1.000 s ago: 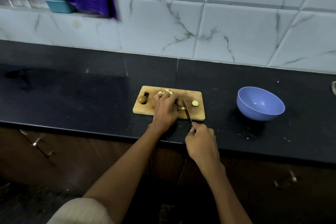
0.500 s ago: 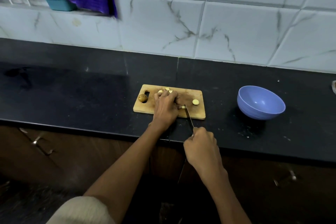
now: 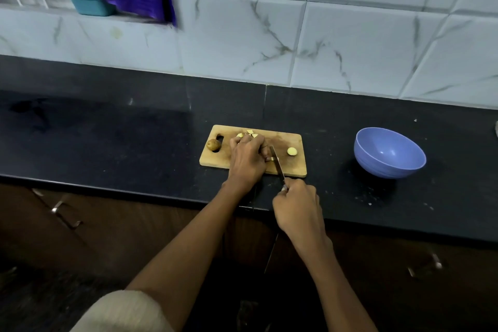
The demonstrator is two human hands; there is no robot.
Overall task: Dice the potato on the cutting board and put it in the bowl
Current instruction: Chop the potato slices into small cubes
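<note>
A black stone counter [image 3: 107, 127] ran below a wall of white, grey-veined tiles [image 3: 350, 43], with dark wooden cabinet fronts under its near edge. One rectangular wooden cutting board [image 3: 293, 167], pale and smooth with a slot handle at its left end, lay flat on the counter.

The left hand [image 3: 246, 160] rested knuckles-up over the middle of the board, fingers curled down onto the potato piece being cut; that piece was almost wholly hidden, only a pale sliver [image 3: 272, 159] showing at the fingertips beside the blade. The right hand [image 3: 296, 209] sat nearer the counter's edge, off the board, fingers wrapped tight round the handle of one knife [image 3: 277, 163], whose thin metal blade reached forward across the board's near edge and met the piece just right of the left fingers.

Beyond the left knuckles, a few pale yellow dice [image 3: 249, 133] lay along the far side of the board; about three showed, the rest covered by the hand. One round slice [image 3: 292, 151] with a pale cut face lay to the right of the blade. One small brown-skinned end piece [image 3: 213, 144] sat at the board's left end, against the slot.

One smooth blue-violet bowl [image 3: 390, 167], round and deep, stood on the counter well to the right of the board.
</note>
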